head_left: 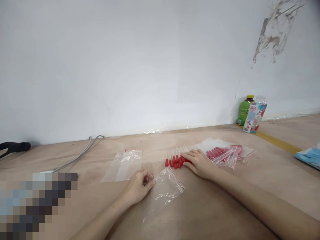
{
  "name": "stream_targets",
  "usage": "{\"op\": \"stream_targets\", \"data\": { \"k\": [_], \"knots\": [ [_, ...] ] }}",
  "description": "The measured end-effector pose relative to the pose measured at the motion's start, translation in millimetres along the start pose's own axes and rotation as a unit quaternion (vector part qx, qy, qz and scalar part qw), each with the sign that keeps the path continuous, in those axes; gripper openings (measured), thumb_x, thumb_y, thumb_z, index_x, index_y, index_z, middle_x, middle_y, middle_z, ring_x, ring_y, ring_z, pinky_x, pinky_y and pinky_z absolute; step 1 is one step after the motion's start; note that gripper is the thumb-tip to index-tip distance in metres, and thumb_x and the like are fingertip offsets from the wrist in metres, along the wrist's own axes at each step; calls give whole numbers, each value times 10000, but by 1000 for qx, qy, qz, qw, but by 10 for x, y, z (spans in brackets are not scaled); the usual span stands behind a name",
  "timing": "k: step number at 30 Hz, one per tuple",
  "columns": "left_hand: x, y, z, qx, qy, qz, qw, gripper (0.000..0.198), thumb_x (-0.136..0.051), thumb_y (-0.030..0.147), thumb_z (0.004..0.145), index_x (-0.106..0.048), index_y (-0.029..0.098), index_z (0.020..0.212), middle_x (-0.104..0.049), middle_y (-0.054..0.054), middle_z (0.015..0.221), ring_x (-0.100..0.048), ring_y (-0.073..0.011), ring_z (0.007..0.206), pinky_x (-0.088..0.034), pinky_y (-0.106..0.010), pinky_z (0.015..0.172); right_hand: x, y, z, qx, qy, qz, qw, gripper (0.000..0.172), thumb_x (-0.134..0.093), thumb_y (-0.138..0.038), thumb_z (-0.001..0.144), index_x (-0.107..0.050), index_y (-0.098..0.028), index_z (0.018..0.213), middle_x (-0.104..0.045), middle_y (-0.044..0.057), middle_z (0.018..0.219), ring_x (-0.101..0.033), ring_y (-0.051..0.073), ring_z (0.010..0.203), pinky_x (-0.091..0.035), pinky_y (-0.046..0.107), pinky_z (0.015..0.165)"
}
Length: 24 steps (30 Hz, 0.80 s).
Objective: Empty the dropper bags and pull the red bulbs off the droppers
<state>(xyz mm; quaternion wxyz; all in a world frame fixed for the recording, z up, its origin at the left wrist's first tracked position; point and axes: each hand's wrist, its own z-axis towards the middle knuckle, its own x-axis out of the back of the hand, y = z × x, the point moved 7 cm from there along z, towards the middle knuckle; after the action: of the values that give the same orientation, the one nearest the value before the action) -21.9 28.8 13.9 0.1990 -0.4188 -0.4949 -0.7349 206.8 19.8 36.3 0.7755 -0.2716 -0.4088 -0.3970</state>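
Observation:
A clear zip-lock bag [166,188] with a red strip at its mouth lies slanted on the wooden table. My left hand [141,185] pinches the bag's left edge between thumb and curled fingers. Beyond it lies a small pile of droppers with red rubber bulbs [173,161], their clear tubes pointing away from me. My right hand [199,163] reaches to the right end of this pile, its thumb and fingers closed around red bulbs there. How many it grips is hidden.
Flat clear bags [128,165] lie at left. Bags filled with red-bulbed droppers [222,155] are heaped right of my right hand. Two bottles [252,115] stand by the wall. A grey cable [82,153], a black object [15,146] and a blue packet [310,156] sit farther out.

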Motion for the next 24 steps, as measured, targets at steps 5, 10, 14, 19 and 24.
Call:
{"op": "stream_targets", "data": {
  "k": [5, 10, 14, 19, 24],
  "knots": [
    [65, 83, -17, -16, -8, 16, 1000, 153, -471, 306, 772, -486, 184, 680, -541, 14, 672, -484, -136, 610, -364, -243, 552, 273, 383, -11, -146, 39, -35, 988, 295, -400, -354, 858, -595, -196, 1012, -630, 83, 1020, -528, 238, 972, -368, 402, 806],
    [371, -46, 93, -14, 69, -43, 997, 122, -426, 312, 801, -421, 197, 762, -502, 34, 642, -481, -126, 576, -366, -229, 535, 552, 990, -172, -327, -9, -152, 933, 273, -444, -359, 790, -649, -180, 779, -642, 110, 865, -553, 287, 878, -381, 412, 717],
    [749, -423, 183, 35, 201, -27, 979, 133, -385, 285, 815, -405, 201, 916, -516, 35, 685, -508, -118, 545, -400, -230, 545, 634, 1233, -307, -388, -54, -181, 902, 336, -496, -447, 732, -638, -163, 843, -619, 143, 936, -527, 330, 936, -368, 461, 739],
    [874, -857, 208, 113, 212, 163, 957, 259, -306, 188, 826, -521, 167, 970, -561, -41, 794, -574, -166, 684, -449, -278, 641, 603, 1478, -461, -464, -103, -182, 861, 434, -499, -503, 715, -622, -139, 915, -601, 179, 1001, -514, 360, 968, -335, 509, 771],
    [793, -930, 144, 130, 211, 232, 941, 234, -423, 111, 728, -622, 134, 850, -534, -139, 988, -509, -279, 983, -401, -393, 826, 540, 1642, -521, -497, -115, -103, 854, 365, -556, -505, 654, -648, -165, 751, -636, 150, 928, -560, 343, 877, -359, 463, 726]
  ]
}}
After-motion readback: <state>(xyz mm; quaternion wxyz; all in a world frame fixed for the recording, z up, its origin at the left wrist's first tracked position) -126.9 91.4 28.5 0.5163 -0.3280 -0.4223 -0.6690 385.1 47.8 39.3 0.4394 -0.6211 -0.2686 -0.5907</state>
